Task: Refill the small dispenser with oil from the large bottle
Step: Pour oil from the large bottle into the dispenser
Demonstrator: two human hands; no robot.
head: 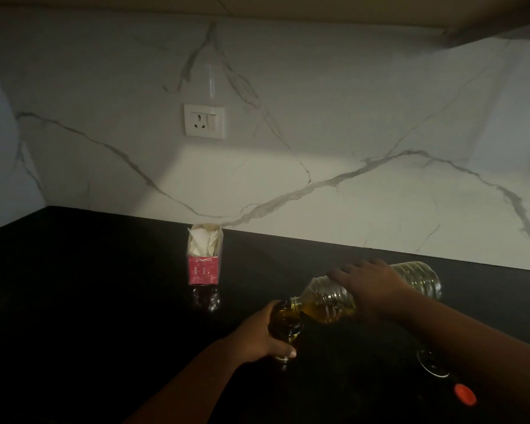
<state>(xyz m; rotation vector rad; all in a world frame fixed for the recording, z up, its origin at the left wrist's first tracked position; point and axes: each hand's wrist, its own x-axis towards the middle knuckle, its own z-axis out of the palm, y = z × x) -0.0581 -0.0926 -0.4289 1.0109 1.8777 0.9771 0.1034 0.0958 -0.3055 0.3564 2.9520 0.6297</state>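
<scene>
Golden oil is running from the large bottle, which my right hand is gripping tipped, into the small dispenser my left hand is holding on the counter (mouths nearly touching). Tipping further risks overflow.

Right hand tilting large bottle (ribbed) — mouth over small dispenser, left hand gripping it

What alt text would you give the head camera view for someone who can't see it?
A right hand tips a large ribbed oil bottle so its mouth meets the open top of a small dark dispenser, gripped upright by the left hand on a black counter. Behind stands an open red carton; a red cap lies at the right.
</scene>
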